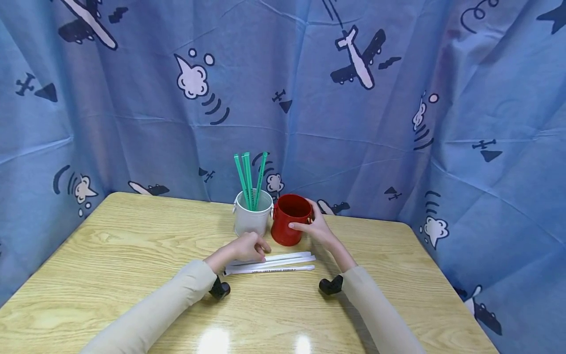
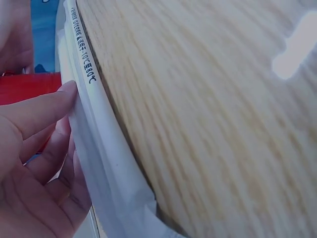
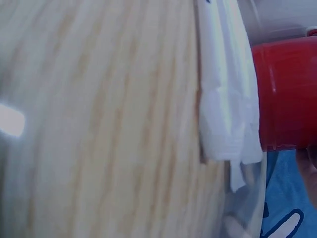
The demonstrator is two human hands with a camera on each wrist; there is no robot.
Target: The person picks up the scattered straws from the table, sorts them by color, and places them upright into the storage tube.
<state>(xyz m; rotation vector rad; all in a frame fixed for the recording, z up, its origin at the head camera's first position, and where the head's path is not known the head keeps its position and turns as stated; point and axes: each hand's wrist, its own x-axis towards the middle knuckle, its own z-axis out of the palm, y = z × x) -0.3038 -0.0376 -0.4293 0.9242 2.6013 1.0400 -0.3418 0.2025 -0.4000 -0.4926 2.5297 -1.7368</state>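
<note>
Several white paper-wrapped straws (image 1: 289,261) lie side by side on the table, dark print showing along one wrapper (image 2: 84,47). My left hand (image 1: 249,247) is over their left half. Its thumb (image 2: 52,101) touches the edge of the wrappers, and a gap shows between thumb and bent fingers. Behind the straws stands a small red bucket (image 1: 285,231), upright. My right hand (image 1: 318,230) grips it from the right, thumb across the front; the other fingers are mostly hidden behind it. Only a bit of that hand (image 3: 308,171) enters the right wrist view.
Left of the red bucket, close beside it, a white bucket (image 1: 249,222) holds several green straws (image 1: 247,179) upright. A blue curtain (image 1: 283,98) with airplane prints hangs behind the wooden table (image 1: 132,255). Black devices (image 1: 330,285) sit at both wrists.
</note>
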